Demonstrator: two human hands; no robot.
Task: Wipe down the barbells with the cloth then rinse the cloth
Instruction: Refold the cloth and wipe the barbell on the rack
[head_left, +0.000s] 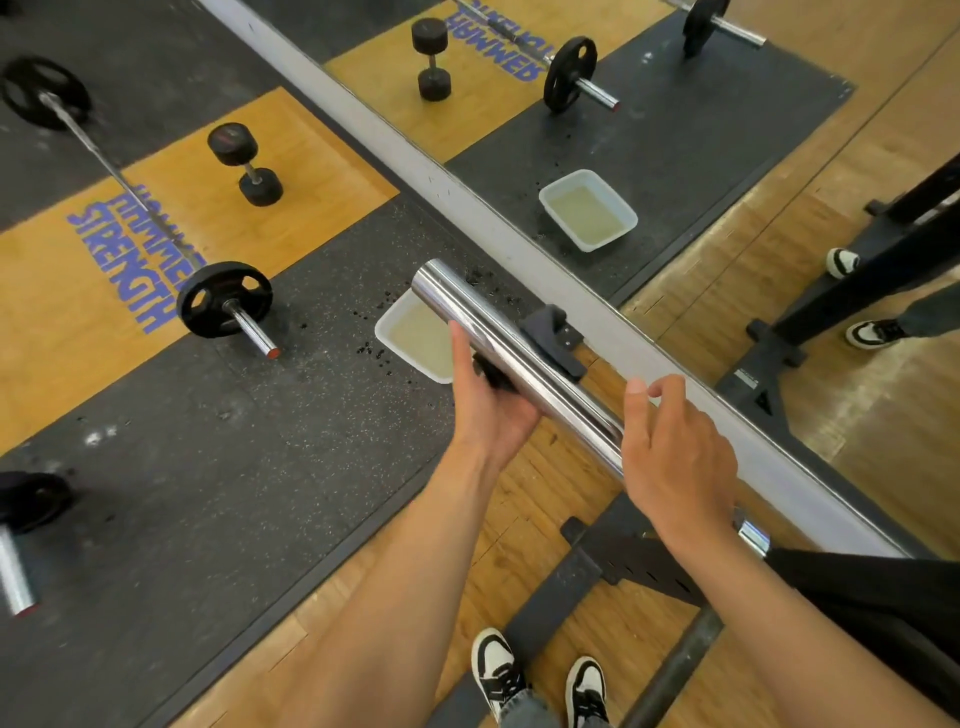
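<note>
The chrome barbell sleeve (519, 358), racked above the water tub (415, 340), is being wiped from beneath by the left hand (485, 400) gripping a dark cloth (491, 375), while the right hand (675, 452), loosely open, is steadying it; firm, full-length strokes are being called for.

Both forearms were bare to the frame's edge, no sleeves, no watch or rings showing. Down below, black-and-white sneakers (540, 680) with black laces, and grey denim jeans (524, 714) bunching over their tops.
</note>
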